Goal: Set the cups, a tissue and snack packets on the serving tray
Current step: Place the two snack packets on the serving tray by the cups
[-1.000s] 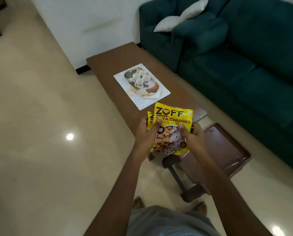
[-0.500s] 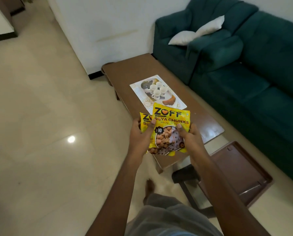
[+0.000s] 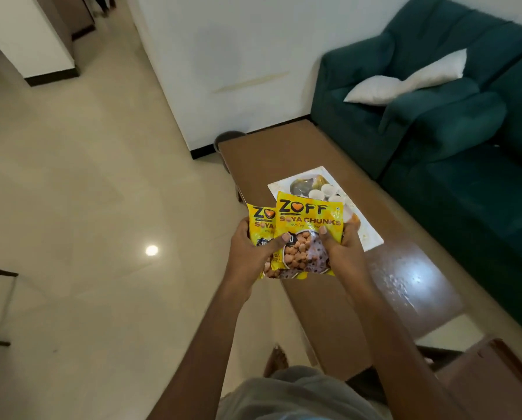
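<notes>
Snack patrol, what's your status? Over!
Left hand, right hand gripping two snack packets. Serving tray on table, cups aboard. Nothing seen blocking.

Cups (image 3: 327,188) on tray (image 3: 371,237), tray on table (image 3: 405,268)

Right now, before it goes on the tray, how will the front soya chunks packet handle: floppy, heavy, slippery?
Probably floppy: the front packet is a thin film pouch, supported by both the left hand and right hand. Likely light: the left hand also holds a second packet. Its glossy film may slide on the tray.
</notes>
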